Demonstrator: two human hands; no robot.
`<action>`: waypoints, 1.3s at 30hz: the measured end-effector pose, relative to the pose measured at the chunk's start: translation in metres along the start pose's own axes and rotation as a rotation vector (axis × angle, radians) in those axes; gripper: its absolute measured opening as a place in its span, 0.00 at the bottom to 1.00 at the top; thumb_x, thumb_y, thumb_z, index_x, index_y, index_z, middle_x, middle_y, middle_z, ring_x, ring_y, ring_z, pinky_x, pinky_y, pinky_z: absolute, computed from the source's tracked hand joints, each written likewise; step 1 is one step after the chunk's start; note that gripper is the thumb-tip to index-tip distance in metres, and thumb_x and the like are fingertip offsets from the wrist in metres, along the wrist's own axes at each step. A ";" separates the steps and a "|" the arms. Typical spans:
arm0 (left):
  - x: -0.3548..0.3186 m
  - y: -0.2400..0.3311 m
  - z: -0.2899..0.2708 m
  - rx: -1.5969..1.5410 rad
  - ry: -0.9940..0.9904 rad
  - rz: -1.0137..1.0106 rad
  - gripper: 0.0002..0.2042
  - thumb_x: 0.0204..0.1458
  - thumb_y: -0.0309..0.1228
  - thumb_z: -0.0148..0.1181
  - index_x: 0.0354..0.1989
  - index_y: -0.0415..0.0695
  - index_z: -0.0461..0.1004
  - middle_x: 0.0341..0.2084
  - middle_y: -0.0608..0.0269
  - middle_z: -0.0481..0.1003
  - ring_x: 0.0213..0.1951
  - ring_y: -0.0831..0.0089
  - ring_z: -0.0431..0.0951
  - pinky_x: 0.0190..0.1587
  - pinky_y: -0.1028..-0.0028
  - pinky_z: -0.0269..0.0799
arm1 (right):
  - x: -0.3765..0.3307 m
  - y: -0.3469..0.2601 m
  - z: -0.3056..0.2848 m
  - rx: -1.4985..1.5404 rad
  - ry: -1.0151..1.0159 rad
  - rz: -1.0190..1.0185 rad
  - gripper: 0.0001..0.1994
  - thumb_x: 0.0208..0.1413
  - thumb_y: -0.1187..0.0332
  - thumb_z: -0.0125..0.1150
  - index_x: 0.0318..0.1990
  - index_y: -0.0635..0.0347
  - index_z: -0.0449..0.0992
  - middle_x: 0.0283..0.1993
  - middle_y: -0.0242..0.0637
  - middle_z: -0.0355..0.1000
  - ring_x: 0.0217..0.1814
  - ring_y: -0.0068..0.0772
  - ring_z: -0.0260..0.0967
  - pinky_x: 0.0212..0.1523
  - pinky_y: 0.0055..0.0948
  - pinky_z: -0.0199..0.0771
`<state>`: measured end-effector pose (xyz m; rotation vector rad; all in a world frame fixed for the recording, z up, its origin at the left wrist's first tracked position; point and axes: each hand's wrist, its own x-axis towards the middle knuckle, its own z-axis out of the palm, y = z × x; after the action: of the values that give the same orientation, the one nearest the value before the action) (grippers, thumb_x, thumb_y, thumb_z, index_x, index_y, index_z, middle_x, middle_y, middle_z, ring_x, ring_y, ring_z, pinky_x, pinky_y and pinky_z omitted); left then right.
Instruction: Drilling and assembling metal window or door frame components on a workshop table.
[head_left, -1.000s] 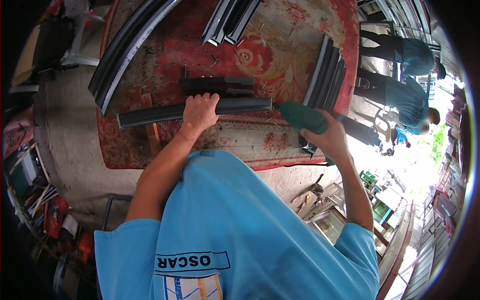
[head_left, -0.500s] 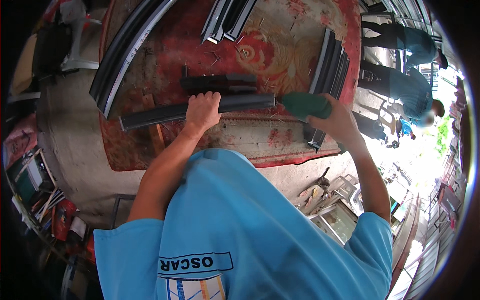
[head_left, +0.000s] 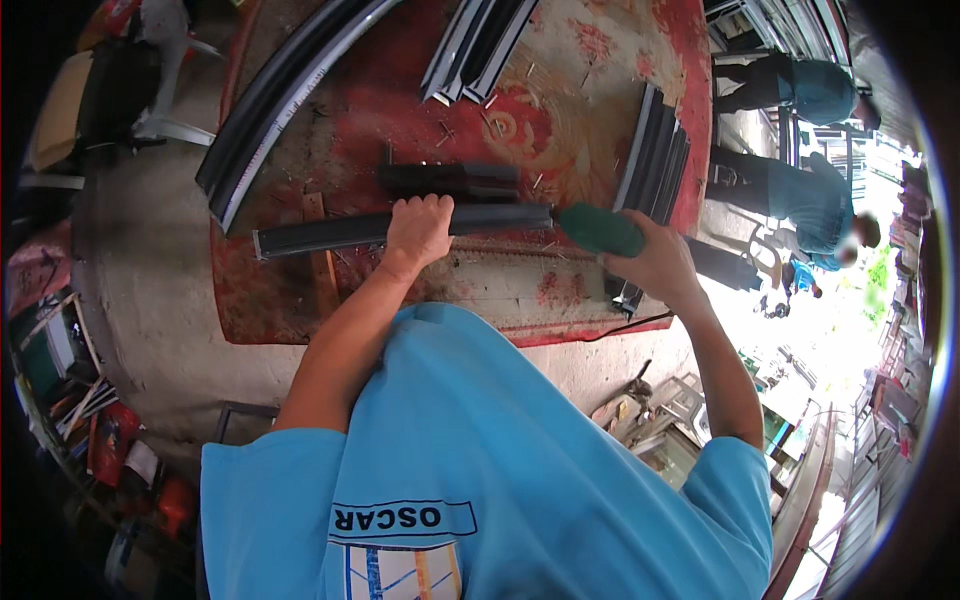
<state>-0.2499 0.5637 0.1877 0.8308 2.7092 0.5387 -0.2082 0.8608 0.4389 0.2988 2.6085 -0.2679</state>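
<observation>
My left hand [head_left: 420, 236] is closed over the middle of a long dark metal profile [head_left: 320, 236], which lies crosswise near the front edge of the carpet-covered table. In my right hand [head_left: 660, 260] is a green power drill [head_left: 602, 230], its front end pointing left at the profile's right end. The tip is at or very near that end; whether they touch I cannot tell. Just beyond the held profile lies a shorter black piece [head_left: 450, 181]. Under the profile's left part runs a thin wooden strip [head_left: 323, 270].
Long dark profiles [head_left: 285, 105] lie at the far left, more [head_left: 478, 50] at the back, and a stack [head_left: 650, 155] on the right. Loose screws or nails dot the red patterned carpet [head_left: 370, 120]. Two people [head_left: 815, 205] stand to the right. A dark cord [head_left: 630, 325] hangs by the table's front edge.
The whole view has shifted a little. The drill looks slightly closer to the profile's right end. My left hand keeps its hold on the profile.
</observation>
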 end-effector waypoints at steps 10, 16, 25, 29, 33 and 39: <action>-0.005 0.007 -0.003 0.020 0.057 0.016 0.21 0.42 0.41 0.78 0.40 0.48 0.75 0.34 0.61 0.79 0.40 0.57 0.82 0.42 0.54 0.74 | -0.030 0.009 0.016 0.427 0.119 0.129 0.29 0.51 0.52 0.75 0.53 0.67 0.80 0.36 0.38 0.83 0.36 0.29 0.81 0.41 0.34 0.80; -0.004 0.000 -0.010 0.022 0.026 -0.013 0.22 0.42 0.43 0.78 0.41 0.49 0.75 0.35 0.59 0.80 0.42 0.55 0.83 0.45 0.52 0.75 | -0.092 0.019 0.033 0.665 0.208 0.273 0.24 0.49 0.59 0.78 0.51 0.64 0.82 0.34 0.35 0.82 0.34 0.24 0.78 0.37 0.29 0.78; -0.001 0.006 -0.081 -0.225 -0.105 -0.008 0.33 0.38 0.52 0.78 0.48 0.41 0.79 0.44 0.50 0.80 0.48 0.46 0.82 0.52 0.52 0.76 | -0.171 0.045 0.132 0.991 0.336 0.506 0.20 0.50 0.66 0.76 0.48 0.65 0.80 0.30 0.35 0.79 0.25 0.26 0.75 0.27 0.29 0.75; 0.018 -0.019 -0.146 -0.401 0.141 -0.198 0.37 0.37 0.51 0.81 0.52 0.36 0.80 0.46 0.40 0.80 0.49 0.46 0.82 0.54 0.56 0.77 | -0.170 0.033 0.157 1.018 0.422 0.563 0.21 0.47 0.65 0.77 0.47 0.65 0.81 0.31 0.36 0.79 0.27 0.25 0.74 0.29 0.30 0.74; 0.079 -0.111 -0.149 -0.349 0.301 -0.377 0.46 0.38 0.55 0.79 0.62 0.34 0.74 0.50 0.38 0.78 0.54 0.44 0.79 0.58 0.57 0.76 | -0.160 0.028 0.153 1.017 0.365 0.620 0.23 0.46 0.63 0.77 0.48 0.66 0.81 0.35 0.40 0.80 0.32 0.31 0.78 0.35 0.34 0.77; 0.148 -0.155 -0.148 -0.046 0.344 -0.414 0.46 0.42 0.52 0.79 0.69 0.43 0.69 0.54 0.39 0.75 0.54 0.42 0.79 0.56 0.51 0.76 | -0.144 0.015 0.120 0.729 0.299 0.601 0.29 0.43 0.58 0.76 0.54 0.60 0.81 0.45 0.50 0.83 0.51 0.53 0.81 0.53 0.44 0.78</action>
<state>-0.4953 0.4904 0.2365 0.1577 3.0402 0.6930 -0.0269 0.8224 0.4059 1.4231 2.4412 -1.0036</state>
